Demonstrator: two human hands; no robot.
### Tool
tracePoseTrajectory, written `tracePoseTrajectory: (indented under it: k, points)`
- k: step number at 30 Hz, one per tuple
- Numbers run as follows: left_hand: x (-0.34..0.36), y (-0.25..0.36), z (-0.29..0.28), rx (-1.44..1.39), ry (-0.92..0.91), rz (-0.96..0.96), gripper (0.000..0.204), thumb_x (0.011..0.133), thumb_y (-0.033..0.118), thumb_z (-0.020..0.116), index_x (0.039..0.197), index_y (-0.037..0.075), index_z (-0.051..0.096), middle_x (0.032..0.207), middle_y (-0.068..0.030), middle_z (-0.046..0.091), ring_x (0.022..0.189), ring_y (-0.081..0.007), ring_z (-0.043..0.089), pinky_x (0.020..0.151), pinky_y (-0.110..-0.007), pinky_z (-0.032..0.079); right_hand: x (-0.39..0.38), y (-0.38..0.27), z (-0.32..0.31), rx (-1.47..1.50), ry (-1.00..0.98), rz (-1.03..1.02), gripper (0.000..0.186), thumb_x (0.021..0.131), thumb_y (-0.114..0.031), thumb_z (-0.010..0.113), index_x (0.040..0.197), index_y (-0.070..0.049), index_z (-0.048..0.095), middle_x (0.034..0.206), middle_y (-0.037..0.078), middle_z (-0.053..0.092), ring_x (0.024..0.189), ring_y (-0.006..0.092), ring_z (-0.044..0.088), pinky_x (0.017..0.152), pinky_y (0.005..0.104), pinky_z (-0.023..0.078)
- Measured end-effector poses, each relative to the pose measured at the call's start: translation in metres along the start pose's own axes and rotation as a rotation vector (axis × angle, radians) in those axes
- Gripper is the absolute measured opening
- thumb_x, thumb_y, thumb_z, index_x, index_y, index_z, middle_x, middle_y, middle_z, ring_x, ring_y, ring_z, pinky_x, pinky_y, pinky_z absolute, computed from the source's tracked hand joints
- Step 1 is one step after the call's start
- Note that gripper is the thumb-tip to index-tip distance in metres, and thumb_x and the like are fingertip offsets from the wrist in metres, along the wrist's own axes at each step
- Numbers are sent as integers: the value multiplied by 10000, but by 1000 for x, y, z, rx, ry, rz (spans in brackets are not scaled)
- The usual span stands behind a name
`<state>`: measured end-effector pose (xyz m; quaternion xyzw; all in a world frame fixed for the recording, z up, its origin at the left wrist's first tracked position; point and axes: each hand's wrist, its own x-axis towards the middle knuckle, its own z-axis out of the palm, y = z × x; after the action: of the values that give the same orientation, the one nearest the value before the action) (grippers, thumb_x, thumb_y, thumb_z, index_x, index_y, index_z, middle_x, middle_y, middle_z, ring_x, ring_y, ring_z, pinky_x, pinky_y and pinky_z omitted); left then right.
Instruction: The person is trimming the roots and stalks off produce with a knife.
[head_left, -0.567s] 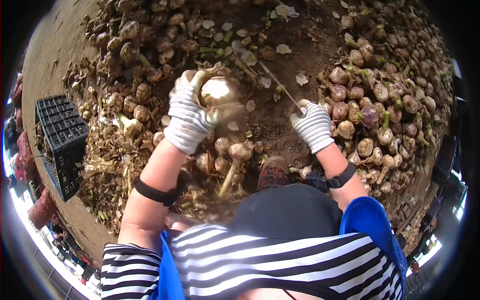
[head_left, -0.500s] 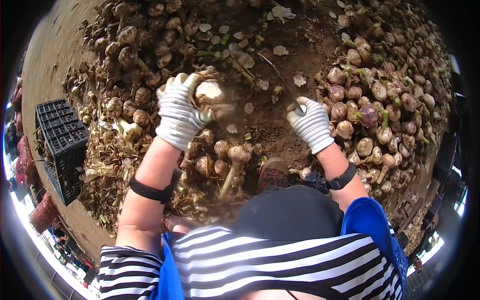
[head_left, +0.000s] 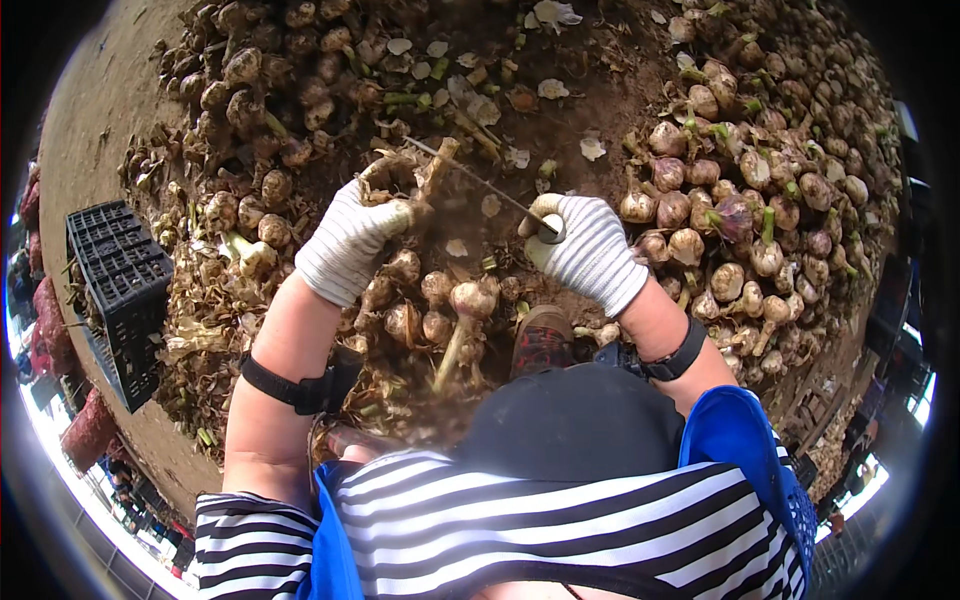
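My gloved left hand [head_left: 350,238] is closed around a garlic bulb with a dry brown stalk [head_left: 437,170]. Most of the bulb is hidden by the fingers, while the stalk sticks up and away to the right. My right hand [head_left: 590,250], in a matching striped glove, grips a knife [head_left: 480,180] with a thin, narrow blade. That blade slants up to the left and crosses the stalk near its top; whether it touches cannot be made out. Below the left hand lie several loose bulbs, one with a long pale stalk [head_left: 458,345].
A large heap of garlic bulbs [head_left: 740,210] spreads to the right. More untidy garlic [head_left: 240,110] lies at the upper left, with dry leaves around it. A black plastic crate [head_left: 120,260] stands at the far left. Pale cut discs and stalk bits litter the soil ahead.
The left hand has turned the garlic, so its white cut face is gone from sight and the stalk shows. The right hand has moved left, bringing the knife to the stalk.
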<state>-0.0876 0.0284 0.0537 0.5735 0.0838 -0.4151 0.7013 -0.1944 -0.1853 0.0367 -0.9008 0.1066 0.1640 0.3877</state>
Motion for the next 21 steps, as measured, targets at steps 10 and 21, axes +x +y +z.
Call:
tracePoseTrajectory:
  k: [10, 21]
  points:
    - [6, 37, 25, -17, -74, 226, 381, 894, 135, 617, 1240, 23, 504, 1101, -99, 622, 953, -160, 627, 825, -283, 536, 0, 58, 34, -229, -251, 308, 333, 713, -221, 553, 962, -36, 675, 929, 226, 652, 907, 340, 635, 835, 389, 500]
    - [40, -7, -73, 2468, -788, 365, 668, 709, 156, 717, 1299, 323, 455, 1471, -126, 305, 1365, -296, 290, 1117, -572, 161, 5, 88, 39, 453, 130, 355, 201, 741, -149, 596, 871, -1, 635, 671, 79, 623, 580, 144, 535, 595, 313, 456]
